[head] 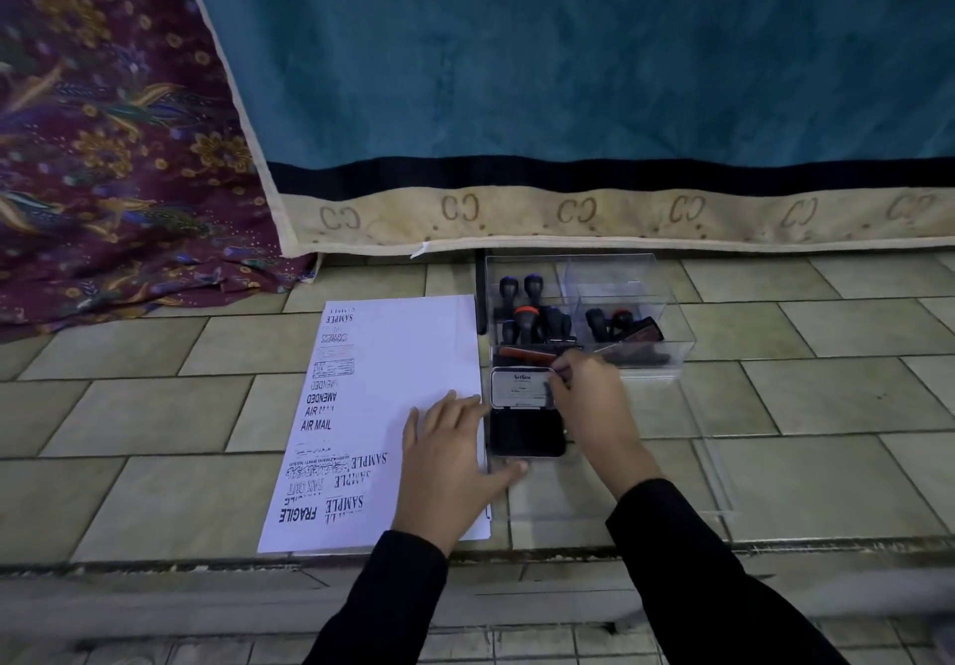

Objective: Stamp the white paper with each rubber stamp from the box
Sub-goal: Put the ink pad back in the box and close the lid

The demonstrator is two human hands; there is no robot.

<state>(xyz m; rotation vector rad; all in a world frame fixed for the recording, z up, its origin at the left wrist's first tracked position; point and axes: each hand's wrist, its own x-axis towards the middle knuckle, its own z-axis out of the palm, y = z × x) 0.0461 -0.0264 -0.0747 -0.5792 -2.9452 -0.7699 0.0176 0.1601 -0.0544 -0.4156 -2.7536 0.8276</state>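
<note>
The white paper [413, 354] lies on the tiled floor, with several black stamp prints down its left side. My left hand [449, 463] rests flat on the paper's lower right part, thumb over the edge. To the right is an open ink pad [524, 437] with its labelled lid [517, 388] folded back. My right hand [586, 398] hovers over that lid, its fingers curled round a small dark rubber stamp [558, 377] that is mostly hidden. Just behind stands the clear plastic box [666, 354], holding several black-handled stamps [532, 287].
A clear box lid [718, 478] lies on the floor right of the ink pad. A teal and red blanket [568, 70] hangs behind the box, and purple patterned cloth [103, 147] is at the left. A step edge [206, 566] runs below the paper.
</note>
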